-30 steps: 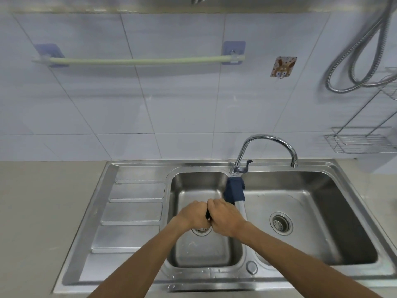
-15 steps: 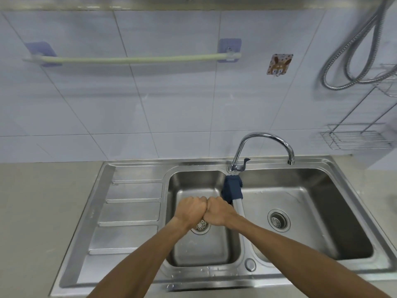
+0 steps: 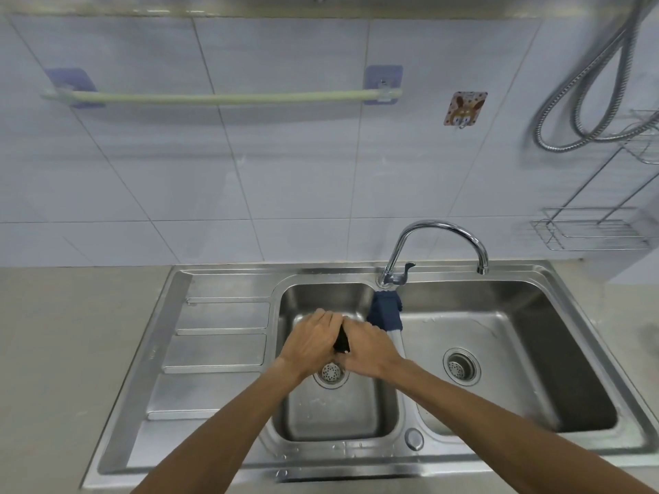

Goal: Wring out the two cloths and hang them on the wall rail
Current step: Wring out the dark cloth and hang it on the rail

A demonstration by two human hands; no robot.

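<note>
Left hand and right hand are both fisted tight around a dark cloth, a sliver showing between them, over the left basin. A blue cloth drapes the divider just beyond the right hand. Half a second ago the fists met knuckle to knuckle; now they are twisted apart. The rail hangs bare.

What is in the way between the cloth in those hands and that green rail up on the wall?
Nothing visible. The dark cloth is gripped by both hands over the left basin, and only bare tile lies up to the empty rail.
</note>
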